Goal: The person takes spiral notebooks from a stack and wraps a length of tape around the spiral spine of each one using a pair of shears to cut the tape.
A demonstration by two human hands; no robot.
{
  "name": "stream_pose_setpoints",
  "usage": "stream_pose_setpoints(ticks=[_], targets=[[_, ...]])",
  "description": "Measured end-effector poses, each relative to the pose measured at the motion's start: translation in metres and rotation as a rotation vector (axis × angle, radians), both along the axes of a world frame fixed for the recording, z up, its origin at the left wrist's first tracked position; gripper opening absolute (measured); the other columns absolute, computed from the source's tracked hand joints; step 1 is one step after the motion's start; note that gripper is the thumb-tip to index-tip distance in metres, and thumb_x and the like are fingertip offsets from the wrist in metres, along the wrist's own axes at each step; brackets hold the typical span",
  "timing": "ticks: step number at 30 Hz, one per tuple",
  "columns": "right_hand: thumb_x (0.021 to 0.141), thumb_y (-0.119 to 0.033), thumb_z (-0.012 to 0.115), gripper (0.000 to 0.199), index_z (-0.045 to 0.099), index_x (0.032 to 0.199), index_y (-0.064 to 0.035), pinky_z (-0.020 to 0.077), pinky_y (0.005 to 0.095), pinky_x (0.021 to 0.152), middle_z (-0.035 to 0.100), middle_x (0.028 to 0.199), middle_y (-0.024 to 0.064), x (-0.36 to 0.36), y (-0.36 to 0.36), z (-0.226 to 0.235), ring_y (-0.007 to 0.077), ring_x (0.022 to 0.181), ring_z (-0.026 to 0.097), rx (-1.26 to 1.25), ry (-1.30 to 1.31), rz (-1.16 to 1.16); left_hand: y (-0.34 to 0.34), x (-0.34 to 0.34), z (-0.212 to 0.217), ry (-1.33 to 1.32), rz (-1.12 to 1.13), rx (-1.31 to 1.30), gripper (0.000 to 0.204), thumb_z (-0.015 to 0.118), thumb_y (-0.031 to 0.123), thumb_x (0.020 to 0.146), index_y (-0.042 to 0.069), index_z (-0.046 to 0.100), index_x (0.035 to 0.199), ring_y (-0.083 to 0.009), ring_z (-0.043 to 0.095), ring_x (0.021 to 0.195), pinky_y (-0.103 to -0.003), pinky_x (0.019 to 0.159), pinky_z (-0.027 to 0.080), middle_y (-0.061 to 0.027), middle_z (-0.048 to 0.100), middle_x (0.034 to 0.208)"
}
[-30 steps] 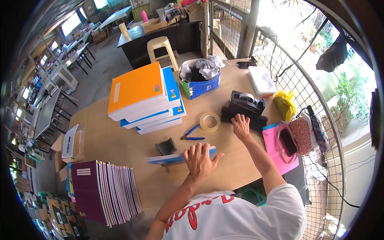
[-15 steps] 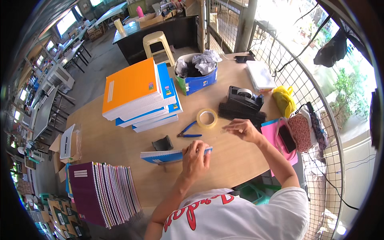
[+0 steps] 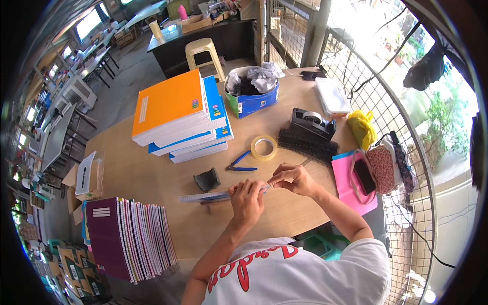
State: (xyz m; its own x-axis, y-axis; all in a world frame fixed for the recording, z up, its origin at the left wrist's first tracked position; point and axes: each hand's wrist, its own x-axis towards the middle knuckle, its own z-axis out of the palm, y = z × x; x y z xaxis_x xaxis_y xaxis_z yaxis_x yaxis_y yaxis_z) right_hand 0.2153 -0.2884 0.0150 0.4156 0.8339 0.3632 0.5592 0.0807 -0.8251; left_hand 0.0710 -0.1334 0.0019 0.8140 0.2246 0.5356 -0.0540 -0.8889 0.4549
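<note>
holding the notebook [image 3: 216, 196] on edge below the frame's centre, the left hand [image 3: 246, 199] is apparently steadying it; the right hand [image 3: 294, 180] is pinching fingers narrow at its right end, any held piece unclear.

A white short-sleeved shirt [image 3: 320, 269] with dark-edged red script lettering [image 3: 244, 277] across the chest.
</note>
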Motion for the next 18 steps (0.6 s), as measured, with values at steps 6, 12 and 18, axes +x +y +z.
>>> stream_pose_setpoints(ticks=[6, 12, 18], targets=[[0.082, -0.001, 0.075, 0.02, 0.072, 0.101, -0.003, 0.0531, 0.0377, 0.069, 0.067, 0.081, 0.0096, -0.011, 0.0, 0.012, 0.028, 0.078, 0.065, -0.161, 0.041, -0.018, 0.0, 0.002, 0.003, 0.008, 0.0, -0.024, 0.016, 0.072, 0.014, 0.083, 0.014, 0.062, 0.096, -0.025, 0.059, 0.083, -0.041, 0.08, 0.037, -0.0022, 0.06, 0.086], [0.082, -0.005, 0.073, 0.021, 0.067, 0.102, -0.0045, 0.0518, 0.0433, 0.069, 0.062, 0.092, 0.0119, -0.015, 0.002, 0.033, 0.0352, 0.085, 0.063, -0.204, -0.083, -0.044, 0.008, -0.001, 0.002, -0.002, -0.047, -0.09, 0.018, 0.07, 0.01, 0.082, 0.012, 0.06, 0.097, -0.0279, 0.059, 0.083, -0.042, 0.077, 0.038, -0.0045, 0.061, 0.09], [0.082, -0.016, 0.077, 0.023, 0.066, 0.098, -0.0033, 0.0527, 0.0398, 0.074, 0.062, 0.11, 0.0116, -0.018, -0.001, 0.017, 0.0338, 0.097, 0.063, -0.253, -0.181, -0.055, 0.004, -0.004, 0.002, 0.008, -0.061, -0.035, 0.018, 0.069, 0.006, 0.081, 0.012, 0.06, 0.095, -0.0284, 0.059, 0.082, -0.041, 0.076, 0.038, -0.0049, 0.061, 0.089]])
